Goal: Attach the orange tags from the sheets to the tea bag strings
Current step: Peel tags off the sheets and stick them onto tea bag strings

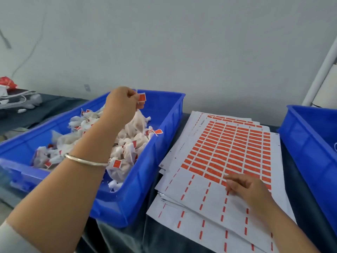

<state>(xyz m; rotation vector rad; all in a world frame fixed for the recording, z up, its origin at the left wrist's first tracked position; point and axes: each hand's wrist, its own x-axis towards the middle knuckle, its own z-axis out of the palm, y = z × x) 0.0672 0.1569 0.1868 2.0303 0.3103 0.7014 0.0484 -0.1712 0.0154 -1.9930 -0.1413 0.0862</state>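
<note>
My left hand [121, 103] is raised over the blue bin [160, 143] and pinches an orange tag [142, 97] fixed to a string, from which a white tea bag [137, 123] hangs. The bin holds a heap of white tea bags [125, 154], many with orange tags. On the stack of tag sheets [215, 203] to the right, my right hand [244, 189] has its curled fingertips at the lowest row of orange tags [231, 147]. The near part of the top sheet is stripped, with only orange dashes left.
A second blue bin [310, 147] stands at the right edge. A dark cloth [54, 108] covers the table. White and red items [11, 95] lie at the far left. A grey wall is behind, and a white pole [321, 70] rises at the right.
</note>
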